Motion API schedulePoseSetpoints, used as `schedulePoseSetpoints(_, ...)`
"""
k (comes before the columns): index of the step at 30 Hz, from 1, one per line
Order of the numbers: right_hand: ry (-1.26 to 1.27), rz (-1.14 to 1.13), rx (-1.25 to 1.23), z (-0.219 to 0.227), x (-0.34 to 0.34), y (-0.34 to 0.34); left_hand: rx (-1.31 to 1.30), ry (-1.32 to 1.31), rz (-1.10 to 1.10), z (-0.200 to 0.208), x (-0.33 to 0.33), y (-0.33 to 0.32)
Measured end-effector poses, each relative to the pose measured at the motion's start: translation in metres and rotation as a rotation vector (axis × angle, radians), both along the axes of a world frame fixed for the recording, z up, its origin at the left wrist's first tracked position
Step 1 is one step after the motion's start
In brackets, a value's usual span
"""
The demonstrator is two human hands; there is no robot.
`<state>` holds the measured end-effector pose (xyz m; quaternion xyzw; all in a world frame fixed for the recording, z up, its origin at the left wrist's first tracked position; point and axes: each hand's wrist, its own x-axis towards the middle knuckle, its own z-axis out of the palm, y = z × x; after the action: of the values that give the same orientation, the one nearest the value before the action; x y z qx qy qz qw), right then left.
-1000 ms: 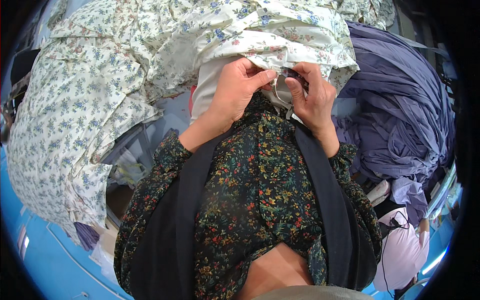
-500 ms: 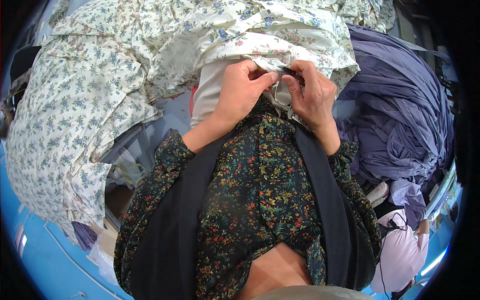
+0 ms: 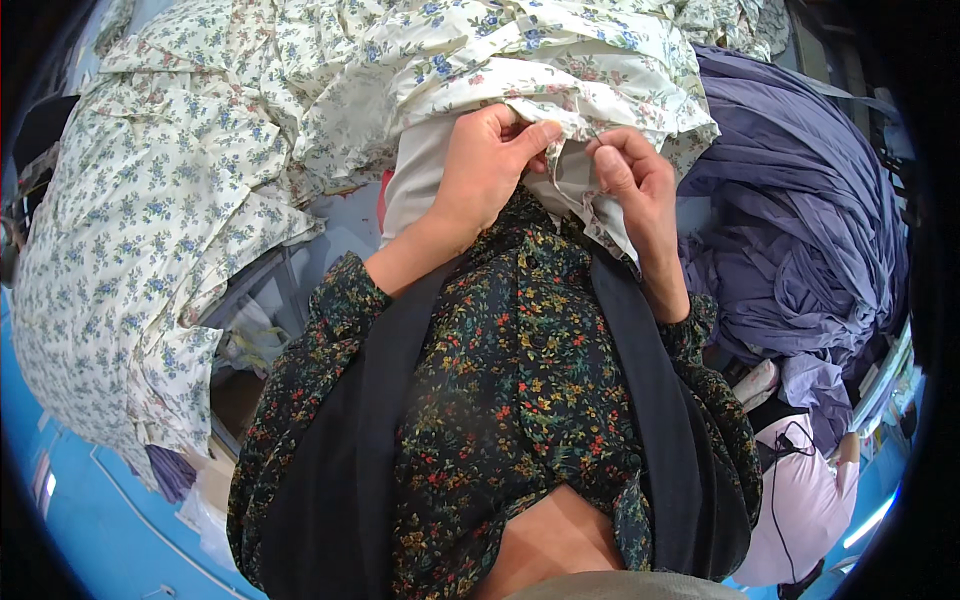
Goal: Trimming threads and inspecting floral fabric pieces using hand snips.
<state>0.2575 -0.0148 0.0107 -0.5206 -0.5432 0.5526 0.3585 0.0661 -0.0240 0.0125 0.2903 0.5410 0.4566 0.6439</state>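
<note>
White floral fabric [image 3: 520, 85] with small blue and pink flowers lies bunched in front of me, its near edge between my hands. My left hand [image 3: 485, 165] is closed on that edge, thumb pressed over the fingers. A narrow loose strip [image 3: 557, 165] of the fabric hangs down beside the left thumb. My right hand [image 3: 640, 180] is a short way to the right, thumb and fingers curled together at the fabric's edge. What sits between its fingertips is hidden. Plain off-white cloth [image 3: 415, 175] shows under the floral layer, left of my left wrist.
More floral fabric [image 3: 150, 230] drapes in a large heap down the left side. A big pile of purple-grey cloth [image 3: 800, 210] lies on the right. Behind me at lower right is a person in pink [image 3: 800, 500]. The floor [image 3: 110, 530] is blue.
My right hand has moved right and slightly down, away from the left. A dark object seen at its fingertips before no longer shows. My left hand has barely moved.
</note>
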Motion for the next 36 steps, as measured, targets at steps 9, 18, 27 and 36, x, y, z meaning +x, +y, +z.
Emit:
schedulePoseSetpoints(9,0.269,0.046,-0.277,-0.002,-0.013,-0.001,-0.018,-0.117,0.065,-0.003,0.008,0.006)
schedulePoseSetpoints(18,0.185,-0.011,-0.216,0.0,-0.012,-0.001,-0.069,-0.051,-0.045,-0.004,0.011,0.004)
schedulePoseSetpoints(27,0.56,-0.027,-0.5,-0.013,-0.005,0.003,-0.038,-0.1,-0.061,-0.009,0.015,0.001)
schedulePoseSetpoints(36,0.162,-0.141,-0.317,-0.006,0.007,-0.001,-0.007,-0.145,-0.057,-0.007,0.013,0.01)
